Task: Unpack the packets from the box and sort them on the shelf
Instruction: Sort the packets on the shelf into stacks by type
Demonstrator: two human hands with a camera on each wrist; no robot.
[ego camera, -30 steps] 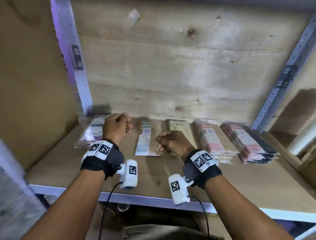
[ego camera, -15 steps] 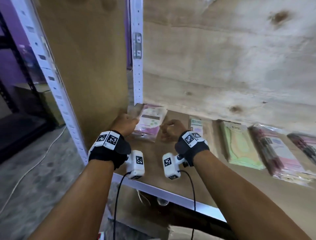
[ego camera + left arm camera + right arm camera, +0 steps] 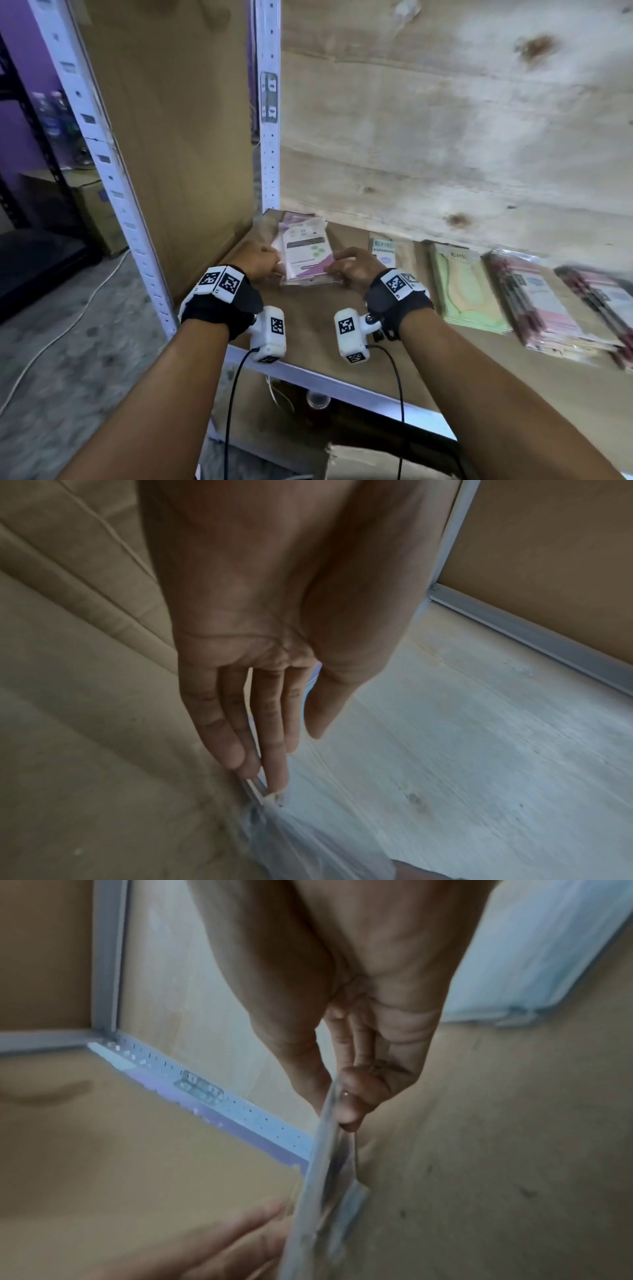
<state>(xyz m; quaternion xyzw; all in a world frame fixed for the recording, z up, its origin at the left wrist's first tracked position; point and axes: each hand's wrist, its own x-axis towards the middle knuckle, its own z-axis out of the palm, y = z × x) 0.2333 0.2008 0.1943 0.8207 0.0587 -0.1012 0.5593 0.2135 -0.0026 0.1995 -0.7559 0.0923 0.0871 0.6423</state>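
Observation:
A stack of purple-and-white packets (image 3: pixel 306 251) in clear plastic lies in the back left corner of the wooden shelf (image 3: pixel 308 339). My left hand (image 3: pixel 260 260) is at the stack's left near edge. In the left wrist view its fingers (image 3: pixel 274 750) are straight, with their tips touching the plastic edge (image 3: pixel 301 840). My right hand (image 3: pixel 352 270) is at the right near edge. In the right wrist view its thumb and curled fingers (image 3: pixel 356 1093) pinch the plastic (image 3: pixel 325 1191).
To the right along the shelf lie a pale packet (image 3: pixel 383 253), a green stack (image 3: pixel 466 291) and two pink stacks (image 3: pixel 544 305) (image 3: pixel 606 298). A white perforated post (image 3: pixel 269 137) and a brown side panel (image 3: pixel 171 137) close the left. The white front rail (image 3: pixel 325 377) runs below my wrists.
Both hands have moved left from the middle of the shelf to the purple stack in the corner. They now sit on either side of its near edge, and the right hand pinches it.

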